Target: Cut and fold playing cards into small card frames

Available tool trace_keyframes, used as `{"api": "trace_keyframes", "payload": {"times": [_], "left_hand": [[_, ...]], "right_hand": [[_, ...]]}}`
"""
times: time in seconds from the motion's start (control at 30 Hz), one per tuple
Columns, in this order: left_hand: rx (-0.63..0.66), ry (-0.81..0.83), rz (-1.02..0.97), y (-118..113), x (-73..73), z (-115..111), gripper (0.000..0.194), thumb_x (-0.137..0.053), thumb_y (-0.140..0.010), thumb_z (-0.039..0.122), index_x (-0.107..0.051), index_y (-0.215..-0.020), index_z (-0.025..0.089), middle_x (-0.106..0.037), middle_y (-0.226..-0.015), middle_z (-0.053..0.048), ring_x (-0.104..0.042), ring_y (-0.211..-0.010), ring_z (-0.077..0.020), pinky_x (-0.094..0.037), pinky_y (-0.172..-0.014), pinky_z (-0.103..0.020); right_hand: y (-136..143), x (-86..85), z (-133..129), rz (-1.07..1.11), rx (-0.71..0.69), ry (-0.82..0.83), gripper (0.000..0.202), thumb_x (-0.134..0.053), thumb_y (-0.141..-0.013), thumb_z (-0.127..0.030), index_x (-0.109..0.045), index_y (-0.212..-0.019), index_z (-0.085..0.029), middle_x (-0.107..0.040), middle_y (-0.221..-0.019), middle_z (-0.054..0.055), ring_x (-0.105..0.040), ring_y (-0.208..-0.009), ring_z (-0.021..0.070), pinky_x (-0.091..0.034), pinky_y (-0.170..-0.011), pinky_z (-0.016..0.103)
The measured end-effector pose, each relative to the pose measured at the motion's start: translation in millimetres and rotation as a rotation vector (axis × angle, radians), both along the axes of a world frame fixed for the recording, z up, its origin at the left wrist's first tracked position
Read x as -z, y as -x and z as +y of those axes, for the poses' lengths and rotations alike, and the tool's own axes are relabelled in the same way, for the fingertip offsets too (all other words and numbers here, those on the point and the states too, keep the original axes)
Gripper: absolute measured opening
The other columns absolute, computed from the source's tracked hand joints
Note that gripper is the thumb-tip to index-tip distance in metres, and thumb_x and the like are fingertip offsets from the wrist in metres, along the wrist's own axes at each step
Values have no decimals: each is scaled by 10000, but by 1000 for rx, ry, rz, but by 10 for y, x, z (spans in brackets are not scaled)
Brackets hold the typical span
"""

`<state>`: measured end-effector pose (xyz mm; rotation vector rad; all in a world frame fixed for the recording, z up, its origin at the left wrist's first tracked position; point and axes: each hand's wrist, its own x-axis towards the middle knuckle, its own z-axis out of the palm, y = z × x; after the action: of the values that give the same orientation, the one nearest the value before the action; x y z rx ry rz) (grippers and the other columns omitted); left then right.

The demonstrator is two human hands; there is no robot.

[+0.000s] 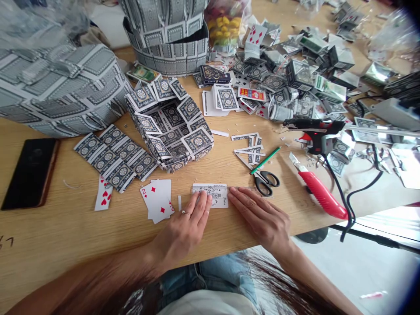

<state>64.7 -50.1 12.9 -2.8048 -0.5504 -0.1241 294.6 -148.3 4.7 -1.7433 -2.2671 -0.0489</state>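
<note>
My left hand (192, 214) lies with fingers stretched over a joker card (218, 197) near the table's front edge. Flat on the table just right of that card, my right hand (262, 214) has its fingers extended, over what looks like a clear ruler (244, 189). Left of my left hand are a narrow white strip (180, 203) and some diamond cards (154, 199). Behind my hands stands an open box woven from patterned cards (197, 142). Black scissors (267, 181) and a green pencil (265, 160) rest beyond my right hand.
A black phone (31, 173) lies far left, near joined card panels (114, 157). Large woven card baskets (167, 43) stand behind. To the right are a red cutter (321, 194), a glue gun (316, 133) with its cord, and a heap of cards and boxes (295, 74).
</note>
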Motion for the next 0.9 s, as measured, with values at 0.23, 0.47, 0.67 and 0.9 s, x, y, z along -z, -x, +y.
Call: {"api": "trace_keyframes", "payload": {"times": [0.23, 0.47, 0.67, 0.9], "left_hand": [[-9, -8, 6, -1, 17, -7, 491, -401, -921, 136, -499, -1402, 125, -532, -1437, -63, -560, -1255, -164, -545, -692, -176], [-3, -17, 5, 12, 26, -16, 493, -429, -915, 163, -501, -1401, 119, -521, -1444, -85, -547, -1270, -173, -539, -701, -172], [-13, -24, 9, 12, 69, -34, 500, -418, -929, 161, -465, -1424, 105, -488, -1472, -84, -518, -1303, -180, -548, -765, -189], [-12, -24, 20, 34, 109, -45, 525, -423, -919, 172, -443, -1439, 104, -463, -1490, -106, -500, -1322, -198, -547, -802, -203]], "right_hand": [[-6, 2, -1, 0, -2, -2, 429, -336, -1017, -165, -488, -1415, -113, -559, -1408, 61, -479, -1341, 213, -445, -1076, 336], [2, -7, 3, 13, 7, -4, 477, -353, -1009, -156, -393, -1484, -155, -566, -1399, 57, -505, -1321, 207, -479, -1049, 336], [-18, 31, 7, 32, 35, -34, 497, -437, -978, -137, -416, -1473, -180, -585, -1383, 54, -533, -1294, 211, -491, -1026, 326], [-125, -2, 93, 86, 182, -151, 448, -653, -865, -107, -608, -1300, -204, -715, -1184, 34, -647, -1074, 195, -524, -917, 288]]}}
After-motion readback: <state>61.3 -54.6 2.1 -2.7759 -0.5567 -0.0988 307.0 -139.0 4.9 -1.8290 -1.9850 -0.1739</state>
